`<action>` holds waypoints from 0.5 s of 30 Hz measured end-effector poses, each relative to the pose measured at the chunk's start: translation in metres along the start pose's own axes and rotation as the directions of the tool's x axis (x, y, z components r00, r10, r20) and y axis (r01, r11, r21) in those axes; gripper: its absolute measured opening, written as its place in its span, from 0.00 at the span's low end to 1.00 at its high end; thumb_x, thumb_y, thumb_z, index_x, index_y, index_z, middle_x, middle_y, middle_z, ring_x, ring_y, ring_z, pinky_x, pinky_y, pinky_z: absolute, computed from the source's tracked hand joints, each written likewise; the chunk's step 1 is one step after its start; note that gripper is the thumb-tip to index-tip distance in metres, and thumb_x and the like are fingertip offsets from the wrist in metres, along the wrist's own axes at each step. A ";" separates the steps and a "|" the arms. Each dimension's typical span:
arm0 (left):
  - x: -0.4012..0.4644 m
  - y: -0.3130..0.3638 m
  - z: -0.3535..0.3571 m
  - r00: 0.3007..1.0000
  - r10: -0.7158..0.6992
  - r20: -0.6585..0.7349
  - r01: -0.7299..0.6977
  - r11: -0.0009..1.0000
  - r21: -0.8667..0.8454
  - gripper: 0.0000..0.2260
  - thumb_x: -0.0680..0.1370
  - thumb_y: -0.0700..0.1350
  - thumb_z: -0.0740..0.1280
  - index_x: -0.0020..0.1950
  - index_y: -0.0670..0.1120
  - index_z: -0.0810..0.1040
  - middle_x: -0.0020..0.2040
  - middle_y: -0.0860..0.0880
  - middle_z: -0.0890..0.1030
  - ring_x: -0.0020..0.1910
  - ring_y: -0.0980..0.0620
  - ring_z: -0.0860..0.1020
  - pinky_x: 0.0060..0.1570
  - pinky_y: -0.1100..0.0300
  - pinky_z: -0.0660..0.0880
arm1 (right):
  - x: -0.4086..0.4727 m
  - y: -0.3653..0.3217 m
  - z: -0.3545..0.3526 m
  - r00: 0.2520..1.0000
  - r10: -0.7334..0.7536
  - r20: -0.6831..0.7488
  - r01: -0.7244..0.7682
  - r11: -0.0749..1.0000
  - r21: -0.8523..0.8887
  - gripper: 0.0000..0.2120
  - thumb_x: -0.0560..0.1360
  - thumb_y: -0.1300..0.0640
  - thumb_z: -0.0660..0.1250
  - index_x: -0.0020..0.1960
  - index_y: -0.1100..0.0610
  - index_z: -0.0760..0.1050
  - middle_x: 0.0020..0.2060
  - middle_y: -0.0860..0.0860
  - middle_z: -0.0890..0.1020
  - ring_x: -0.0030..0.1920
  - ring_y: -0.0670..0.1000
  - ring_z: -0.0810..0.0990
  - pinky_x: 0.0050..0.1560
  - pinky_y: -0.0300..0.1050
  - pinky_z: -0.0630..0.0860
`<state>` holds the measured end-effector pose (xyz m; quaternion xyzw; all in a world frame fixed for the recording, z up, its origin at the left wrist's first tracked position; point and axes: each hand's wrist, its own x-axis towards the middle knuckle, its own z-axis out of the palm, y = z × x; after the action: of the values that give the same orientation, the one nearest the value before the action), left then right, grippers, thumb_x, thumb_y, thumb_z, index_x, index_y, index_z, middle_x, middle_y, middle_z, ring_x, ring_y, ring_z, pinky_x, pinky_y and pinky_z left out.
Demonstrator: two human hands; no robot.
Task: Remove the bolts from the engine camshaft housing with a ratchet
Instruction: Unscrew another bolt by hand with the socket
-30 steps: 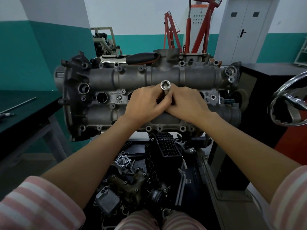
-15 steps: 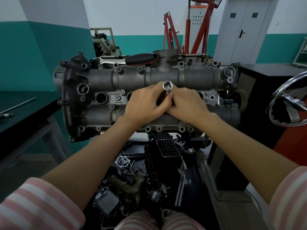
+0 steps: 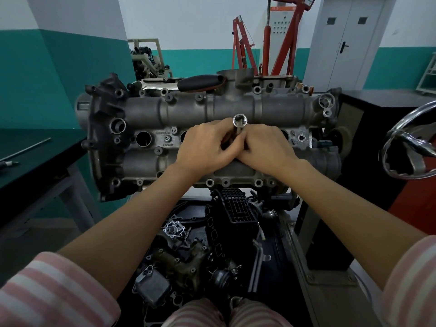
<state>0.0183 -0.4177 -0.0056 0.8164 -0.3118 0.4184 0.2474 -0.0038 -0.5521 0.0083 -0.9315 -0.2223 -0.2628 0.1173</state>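
The grey camshaft housing (image 3: 146, 114) fills the middle of the view, studded with bolt holes and a few bolts such as one (image 3: 167, 138) left of centre. Over its middle, my left hand (image 3: 207, 147) and my right hand (image 3: 266, 147) meet, both curled round a chrome socket extension (image 3: 240, 120) whose open end points up at me. Its lower end is hidden between my fingers. A ratchet with a black and red handle (image 3: 200, 83) lies along the housing's far edge.
A dark workbench (image 3: 35, 152) with a thin rod stands at left. A chrome handwheel (image 3: 410, 147) juts in at right. Loose engine parts (image 3: 184, 256) lie below the housing. A red engine hoist (image 3: 266, 43) stands behind.
Both hands stay clasped on the socket extension; its top has shifted very slightly. Nothing else has moved.
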 end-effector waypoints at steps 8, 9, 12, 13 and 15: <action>-0.001 -0.005 0.002 0.997 -0.070 -0.023 0.070 0.998 -0.006 0.23 0.76 0.54 0.62 0.25 0.49 0.59 0.21 0.52 0.64 0.22 0.52 0.64 0.25 0.64 0.54 | 0.000 0.000 -0.001 0.999 -0.005 0.035 0.003 0.999 0.043 0.09 0.77 0.51 0.62 0.43 0.54 0.66 0.29 0.44 0.64 0.36 0.48 0.65 0.35 0.39 0.54; -0.001 -0.006 0.002 0.997 -0.074 -0.018 0.074 0.997 0.003 0.24 0.76 0.54 0.64 0.23 0.48 0.60 0.20 0.51 0.65 0.21 0.52 0.64 0.25 0.65 0.54 | 0.000 -0.001 -0.002 0.999 0.004 0.037 -0.006 0.998 0.057 0.10 0.77 0.51 0.62 0.42 0.54 0.65 0.29 0.44 0.64 0.35 0.48 0.65 0.35 0.38 0.54; -0.001 -0.006 0.002 0.998 -0.056 0.012 0.056 0.998 -0.020 0.26 0.75 0.58 0.60 0.25 0.41 0.68 0.21 0.46 0.70 0.22 0.50 0.67 0.27 0.61 0.58 | -0.001 -0.002 -0.003 0.999 0.023 0.032 -0.026 0.997 0.077 0.12 0.77 0.53 0.62 0.37 0.53 0.62 0.29 0.45 0.63 0.35 0.48 0.64 0.35 0.39 0.54; -0.001 -0.006 0.002 0.999 -0.052 0.015 0.052 0.998 -0.026 0.26 0.75 0.58 0.59 0.26 0.40 0.70 0.22 0.47 0.70 0.23 0.50 0.68 0.28 0.61 0.59 | -0.001 -0.004 -0.003 0.999 0.033 0.034 -0.035 0.997 0.069 0.15 0.77 0.54 0.62 0.34 0.52 0.60 0.28 0.45 0.63 0.34 0.48 0.63 0.34 0.39 0.54; 0.000 -0.006 0.002 0.999 -0.033 0.015 0.033 0.999 -0.014 0.25 0.74 0.58 0.58 0.29 0.39 0.72 0.24 0.49 0.70 0.24 0.51 0.69 0.28 0.60 0.61 | -0.001 -0.005 -0.004 0.999 0.038 0.036 -0.040 0.998 0.040 0.18 0.77 0.55 0.61 0.33 0.50 0.57 0.28 0.45 0.62 0.34 0.48 0.63 0.34 0.40 0.53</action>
<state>0.0231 -0.4151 -0.0076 0.8228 -0.3028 0.4061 0.2577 -0.0087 -0.5496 0.0111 -0.9376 -0.2114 -0.2394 0.1373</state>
